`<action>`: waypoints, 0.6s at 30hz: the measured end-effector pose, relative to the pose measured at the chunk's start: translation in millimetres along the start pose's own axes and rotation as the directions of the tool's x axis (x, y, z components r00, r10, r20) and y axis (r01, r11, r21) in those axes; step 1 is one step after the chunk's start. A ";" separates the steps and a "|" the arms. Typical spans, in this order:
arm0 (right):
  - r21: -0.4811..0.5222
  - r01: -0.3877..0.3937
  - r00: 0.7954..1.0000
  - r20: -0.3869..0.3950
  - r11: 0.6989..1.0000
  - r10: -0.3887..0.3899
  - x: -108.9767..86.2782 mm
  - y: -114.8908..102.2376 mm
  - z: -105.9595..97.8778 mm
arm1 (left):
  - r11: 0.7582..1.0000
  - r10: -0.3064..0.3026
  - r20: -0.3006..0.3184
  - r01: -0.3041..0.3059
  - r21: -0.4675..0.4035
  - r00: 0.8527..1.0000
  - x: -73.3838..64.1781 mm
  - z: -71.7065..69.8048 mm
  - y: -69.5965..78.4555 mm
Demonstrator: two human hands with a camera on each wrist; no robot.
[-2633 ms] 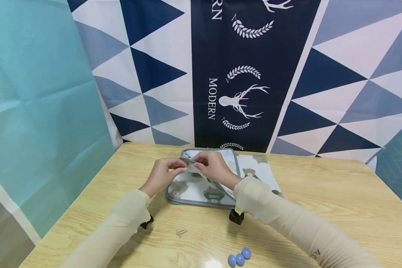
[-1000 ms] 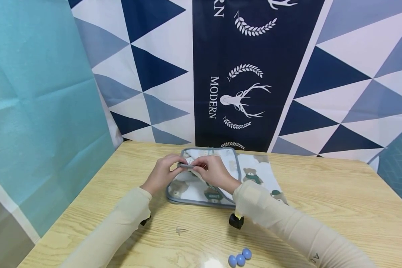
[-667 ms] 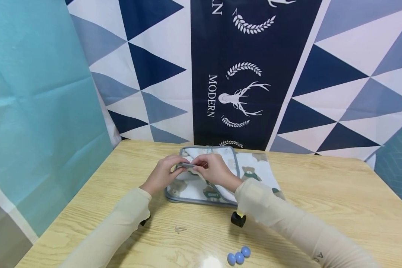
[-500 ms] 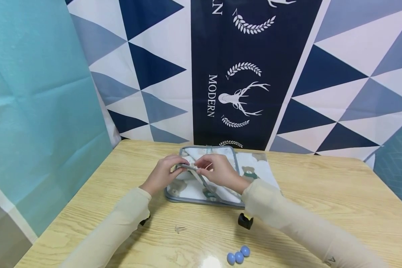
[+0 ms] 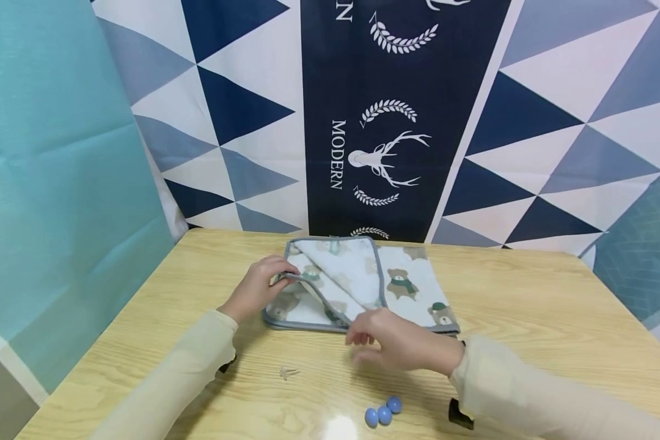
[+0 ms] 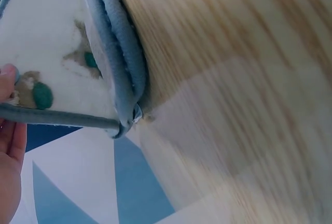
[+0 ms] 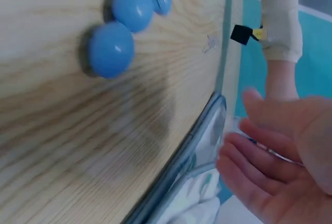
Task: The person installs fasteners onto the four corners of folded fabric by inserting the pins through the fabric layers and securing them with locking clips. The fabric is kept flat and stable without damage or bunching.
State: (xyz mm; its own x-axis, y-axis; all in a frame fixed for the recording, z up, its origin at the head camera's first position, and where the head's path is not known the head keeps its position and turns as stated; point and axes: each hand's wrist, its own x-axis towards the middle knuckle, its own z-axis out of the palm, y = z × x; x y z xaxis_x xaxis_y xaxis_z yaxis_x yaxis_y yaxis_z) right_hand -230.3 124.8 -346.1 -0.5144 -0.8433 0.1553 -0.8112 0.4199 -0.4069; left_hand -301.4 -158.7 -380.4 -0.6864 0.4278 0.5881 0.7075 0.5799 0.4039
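A white cloth (image 5: 357, 275) with a bear print and grey-blue edging lies folded at the back middle of the table. Its upper layer is turned back diagonally. My left hand (image 5: 257, 287) pinches the raised edge of this layer between thumb and fingers, at the cloth's left side; the left wrist view shows the grey-blue edging (image 6: 57, 117) there. My right hand (image 5: 398, 339) is off the cloth, in front of its near edge, fingers loosely bent with nothing in them. Three round, glossy blue pieces (image 5: 384, 415) sit close together on the table below it.
A small pale, pronged item (image 5: 288, 372) lies on the wooden table (image 5: 528, 318) left of the blue pieces. A patterned curtain (image 5: 247, 134) hangs behind the table, and a turquoise sheet (image 5: 60, 165) hangs along the left side.
My right hand has let go of the cloth's edge and moved right and toward the table front, near the blue pieces. The left hand keeps its pinch.
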 end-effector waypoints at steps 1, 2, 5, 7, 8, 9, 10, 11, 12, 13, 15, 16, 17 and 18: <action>0.009 0.019 0.999 0.037 1.000 -0.019 -5.3 -1.8 -1.2 | 1.000 -0.006 0.002 0.006 0.000 1.000 -1.1 -0.5 -0.2; 0.013 0.035 0.997 0.071 0.999 -0.036 -10.4 -3.2 -2.5 | 1.000 -0.010 0.003 0.010 0.001 1.000 -2.0 -0.7 -0.5; 0.036 0.036 0.986 0.163 0.999 -0.041 -25.0 -5.0 -6.9 | 1.000 -0.010 0.003 0.010 0.002 1.000 -3.3 -1.0 -1.8; 0.035 0.004 0.976 0.219 0.999 -0.012 -34.0 -4.8 -7.6 | 1.000 -0.008 0.001 0.008 0.002 1.000 -4.5 -0.8 -2.7; 0.030 -0.018 0.970 0.243 0.999 0.010 -38.0 -4.3 -7.0 | 1.000 -0.008 0.000 0.008 0.002 1.000 -5.2 -0.8 -2.8; 0.030 -0.042 0.963 0.268 0.999 0.032 -41.8 -4.0 -6.1 | 1.000 -0.009 -0.002 0.009 0.003 1.000 -5.9 -0.9 -2.7; 0.034 -0.072 0.956 0.289 0.997 0.059 -45.1 -4.0 -4.6 | 1.000 -0.011 -0.001 0.011 0.004 1.000 -6.8 -1.0 -2.7; 0.037 -0.082 0.952 0.297 0.996 0.067 -47.9 -3.4 -3.1 | 1.000 -0.015 0.000 0.015 0.004 1.000 -7.4 -1.2 -2.5; 0.037 -0.075 0.953 0.296 0.996 0.061 -50.5 -2.7 -1.0 | 1.000 -0.020 0.001 0.020 0.005 1.000 -7.9 -1.5 -2.1; 0.046 -0.068 0.956 0.289 0.997 0.052 -52.4 -1.9 1.3 | 1.000 -0.026 0.004 0.026 0.004 1.000 -8.2 -1.9 -1.6; 0.056 -0.028 0.965 0.263 0.998 0.012 -55.2 0.5 4.5 | 1.000 -0.030 0.005 0.030 0.003 1.000 -8.1 -2.2 -1.1; 0.060 -0.009 0.969 0.248 0.998 -0.006 -56.0 1.6 5.9 | 0.999 -0.032 0.006 0.032 0.003 0.999 -8.1 -2.3 -0.9; 0.056 0.020 0.973 0.229 0.998 -0.033 -56.8 3.0 6.9 | 0.999 -0.033 0.005 0.033 0.003 0.999 -7.9 -2.5 -0.5; 0.054 0.036 0.975 0.215 0.998 -0.047 -57.3 4.1 7.9 | 0.999 -0.034 0.004 0.034 0.003 0.999 -7.7 -2.7 -0.2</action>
State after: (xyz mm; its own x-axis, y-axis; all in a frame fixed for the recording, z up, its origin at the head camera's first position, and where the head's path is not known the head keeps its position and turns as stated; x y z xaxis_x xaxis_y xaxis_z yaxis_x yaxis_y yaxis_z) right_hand -201.9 172.2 -363.9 -0.4037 -0.9146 -0.0230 -0.8133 0.3703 -0.4488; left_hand -295.8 -164.0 -383.1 -0.7105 0.4109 0.5712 0.6835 0.5959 0.4215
